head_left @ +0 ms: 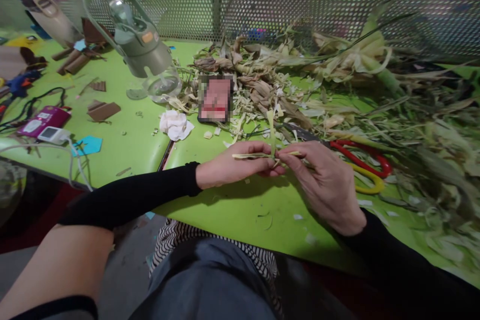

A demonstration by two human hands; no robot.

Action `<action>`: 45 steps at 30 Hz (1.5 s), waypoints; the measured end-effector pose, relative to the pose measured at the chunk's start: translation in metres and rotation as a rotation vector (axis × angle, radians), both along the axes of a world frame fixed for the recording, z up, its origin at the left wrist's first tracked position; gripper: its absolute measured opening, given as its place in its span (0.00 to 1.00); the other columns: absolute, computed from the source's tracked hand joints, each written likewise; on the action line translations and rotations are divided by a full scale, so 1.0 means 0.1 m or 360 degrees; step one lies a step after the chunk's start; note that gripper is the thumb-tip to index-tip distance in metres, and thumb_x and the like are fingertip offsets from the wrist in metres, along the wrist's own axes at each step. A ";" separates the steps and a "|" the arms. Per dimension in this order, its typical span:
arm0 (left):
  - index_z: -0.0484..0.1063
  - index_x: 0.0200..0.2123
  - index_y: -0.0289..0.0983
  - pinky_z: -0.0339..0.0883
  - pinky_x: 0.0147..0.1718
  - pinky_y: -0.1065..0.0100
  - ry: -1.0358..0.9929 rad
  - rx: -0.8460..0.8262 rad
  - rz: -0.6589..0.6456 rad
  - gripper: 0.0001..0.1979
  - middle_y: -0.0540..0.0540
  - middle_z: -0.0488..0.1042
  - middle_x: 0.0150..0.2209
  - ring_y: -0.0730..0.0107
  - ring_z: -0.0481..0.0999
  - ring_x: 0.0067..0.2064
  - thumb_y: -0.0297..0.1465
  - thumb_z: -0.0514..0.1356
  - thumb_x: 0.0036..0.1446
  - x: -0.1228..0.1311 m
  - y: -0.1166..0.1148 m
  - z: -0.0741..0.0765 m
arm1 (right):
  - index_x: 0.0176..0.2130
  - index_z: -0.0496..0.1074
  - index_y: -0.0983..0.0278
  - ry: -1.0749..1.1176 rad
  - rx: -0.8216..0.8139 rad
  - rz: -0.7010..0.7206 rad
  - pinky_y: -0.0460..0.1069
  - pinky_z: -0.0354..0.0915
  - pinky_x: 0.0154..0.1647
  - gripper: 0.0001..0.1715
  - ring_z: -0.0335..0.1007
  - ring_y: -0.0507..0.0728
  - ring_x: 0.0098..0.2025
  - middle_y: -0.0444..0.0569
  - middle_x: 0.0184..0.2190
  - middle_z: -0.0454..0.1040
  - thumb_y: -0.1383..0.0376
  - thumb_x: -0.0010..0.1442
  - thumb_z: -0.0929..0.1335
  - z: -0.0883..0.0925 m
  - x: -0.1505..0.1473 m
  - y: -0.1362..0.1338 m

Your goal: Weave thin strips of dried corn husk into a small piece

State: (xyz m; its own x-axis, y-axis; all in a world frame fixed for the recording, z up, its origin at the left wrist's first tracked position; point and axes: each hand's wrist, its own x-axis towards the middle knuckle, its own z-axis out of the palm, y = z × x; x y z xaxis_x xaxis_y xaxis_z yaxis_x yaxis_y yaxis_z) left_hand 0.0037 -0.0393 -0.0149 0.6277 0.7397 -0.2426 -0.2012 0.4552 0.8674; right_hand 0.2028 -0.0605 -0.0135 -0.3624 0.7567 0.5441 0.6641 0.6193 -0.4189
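Between my two hands, just above the front part of the green table, is a small piece made of pale green corn husk strips (271, 132), with one strip standing upright and others sticking out sideways. My left hand (243, 162) pinches it from the left, thumb and fingers closed on it. From the right, my right hand (324, 175) has thumb and forefinger closed on a strip of the same piece. Partly behind my right hand lie scissors (362, 160) with red and yellow handles. Loose husk scraps (258, 92) lie beyond the hands.
A pile of corn husks (375, 75) covers the back and right. Behind the hands are a phone (216, 99) and crumpled tissue (175, 125). A green bottle (142, 45) stands at back left, near a purple device (45, 121) with cables. A perforated screen (240, 5) borders the green table (240, 215).
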 end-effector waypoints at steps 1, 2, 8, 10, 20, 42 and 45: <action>0.72 0.35 0.33 0.72 0.49 0.64 0.0029 0.0045 -0.0007 0.09 0.46 0.81 0.36 0.73 0.81 0.41 0.31 0.69 0.60 0.00 -0.01 0.01 | 0.39 0.76 0.56 0.0030 -0.0091 -0.0034 0.56 0.72 0.35 0.09 0.80 0.61 0.36 0.49 0.35 0.83 0.62 0.72 0.67 0.00 0.00 0.00; 0.72 0.35 0.34 0.72 0.47 0.65 0.0076 0.0104 -0.0015 0.10 0.45 0.81 0.36 0.73 0.80 0.40 0.32 0.69 0.60 -0.01 -0.02 0.03 | 0.38 0.76 0.57 0.0054 -0.0147 -0.0059 0.55 0.72 0.33 0.10 0.80 0.60 0.34 0.49 0.34 0.82 0.61 0.73 0.67 0.00 -0.01 -0.01; 0.70 0.34 0.34 0.68 0.38 0.70 0.0189 0.0302 0.0112 0.11 0.48 0.78 0.32 0.77 0.75 0.33 0.33 0.69 0.59 -0.01 0.00 0.04 | 0.39 0.74 0.57 0.0073 -0.0299 -0.0082 0.51 0.65 0.25 0.11 0.75 0.56 0.26 0.47 0.31 0.81 0.56 0.73 0.67 -0.01 -0.02 -0.03; 0.70 0.36 0.34 0.69 0.38 0.70 0.0161 0.0259 0.0236 0.07 0.50 0.78 0.31 0.78 0.75 0.32 0.31 0.65 0.63 -0.01 0.03 0.02 | 0.40 0.75 0.58 0.0000 -0.0207 -0.0071 0.51 0.65 0.25 0.10 0.75 0.56 0.27 0.47 0.31 0.81 0.58 0.73 0.67 -0.01 -0.02 -0.04; 0.71 0.33 0.33 0.71 0.41 0.67 0.0047 0.0025 0.0124 0.14 0.50 0.79 0.30 0.77 0.77 0.32 0.33 0.73 0.55 -0.02 0.05 -0.01 | 0.40 0.76 0.59 0.0115 0.0025 0.0069 0.51 0.73 0.33 0.02 0.79 0.56 0.31 0.46 0.32 0.82 0.67 0.67 0.72 -0.02 -0.05 -0.05; 0.72 0.37 0.33 0.71 0.41 0.68 0.0020 0.0042 0.0152 0.09 0.49 0.80 0.32 0.77 0.78 0.34 0.32 0.67 0.61 -0.02 0.05 -0.03 | 0.43 0.81 0.54 0.0197 0.0016 0.0089 0.53 0.75 0.35 0.09 0.81 0.58 0.34 0.45 0.34 0.85 0.67 0.68 0.71 0.03 -0.04 -0.03; 0.72 0.35 0.34 0.70 0.39 0.70 0.0128 0.0244 0.0032 0.11 0.48 0.79 0.32 0.76 0.77 0.34 0.33 0.70 0.57 -0.04 0.05 -0.06 | 0.41 0.80 0.54 0.0140 0.0021 0.0109 0.54 0.75 0.35 0.08 0.81 0.58 0.34 0.45 0.33 0.84 0.68 0.67 0.72 0.04 -0.06 -0.04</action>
State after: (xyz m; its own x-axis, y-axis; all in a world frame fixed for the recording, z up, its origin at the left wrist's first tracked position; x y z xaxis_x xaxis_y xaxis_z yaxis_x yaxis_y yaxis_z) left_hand -0.0001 -0.0347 -0.0206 0.5954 0.7842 -0.1748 -0.1364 0.3131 0.9399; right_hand 0.1970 -0.0646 -0.0100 -0.3632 0.7246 0.5857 0.5812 0.6676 -0.4654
